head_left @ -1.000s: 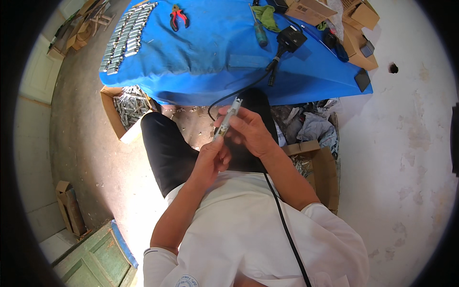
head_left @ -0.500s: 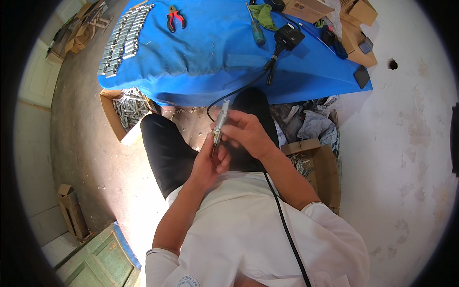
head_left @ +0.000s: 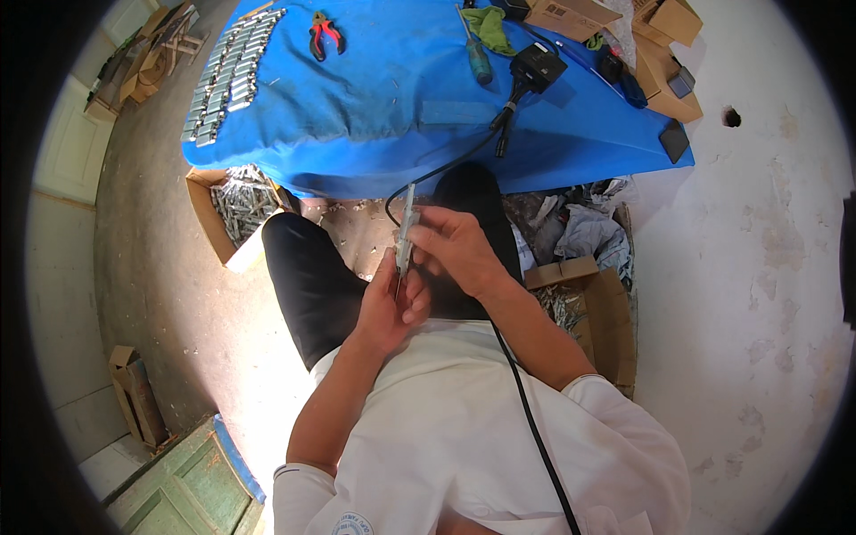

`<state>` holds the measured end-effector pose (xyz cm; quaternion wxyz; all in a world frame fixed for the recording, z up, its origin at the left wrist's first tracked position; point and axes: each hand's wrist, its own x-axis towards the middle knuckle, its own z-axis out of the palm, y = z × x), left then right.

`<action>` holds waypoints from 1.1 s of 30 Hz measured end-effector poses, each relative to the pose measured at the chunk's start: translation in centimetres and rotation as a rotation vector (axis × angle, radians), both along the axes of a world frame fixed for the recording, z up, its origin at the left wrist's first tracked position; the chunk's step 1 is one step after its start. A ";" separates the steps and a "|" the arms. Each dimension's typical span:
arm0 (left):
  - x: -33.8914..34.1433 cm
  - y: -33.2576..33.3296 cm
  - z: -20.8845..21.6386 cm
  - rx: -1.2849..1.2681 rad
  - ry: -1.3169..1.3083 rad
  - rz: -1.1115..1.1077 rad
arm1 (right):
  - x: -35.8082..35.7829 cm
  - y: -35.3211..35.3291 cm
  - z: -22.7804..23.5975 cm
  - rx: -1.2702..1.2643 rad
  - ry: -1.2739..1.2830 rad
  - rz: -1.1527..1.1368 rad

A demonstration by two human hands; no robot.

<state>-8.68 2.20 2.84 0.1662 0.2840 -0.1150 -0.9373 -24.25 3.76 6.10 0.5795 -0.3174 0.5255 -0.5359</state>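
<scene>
Metal strip (head_left: 405,242) tipped more upright, seemingly unfinished
Left hand (head_left: 384,309) pinched its bottom, right hand (head_left: 458,251) its middle, fingers curled; metal parts (head_left: 237,73) already lay in rows

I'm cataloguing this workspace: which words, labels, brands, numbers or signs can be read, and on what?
White shirt: round badge with blue lettering, cut by the picture's lower edge; too small to quote reliably.
Cardboard box, far right on the blue-covered table: small dark print, too small to read.
Slim metal part between left hand and right hand: no lettering discernible.
</scene>
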 end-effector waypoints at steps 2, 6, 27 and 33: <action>0.0 0.0 0.0 0.008 0.006 -0.005 | 0.0 0.0 -0.2 0.016 -0.004 -0.014; 0.1 0.0 -0.3 0.020 0.030 -0.021 | 0.1 -0.2 -1.0 0.015 -0.006 -0.037; 0.2 -0.3 -0.4 0.096 -0.009 0.003 | 0.5 -0.6 -1.0 0.049 0.083 -0.092; 0.1 -0.3 -0.4 0.081 -0.012 0.037 | 0.8 -0.5 -0.9 0.060 0.051 -0.098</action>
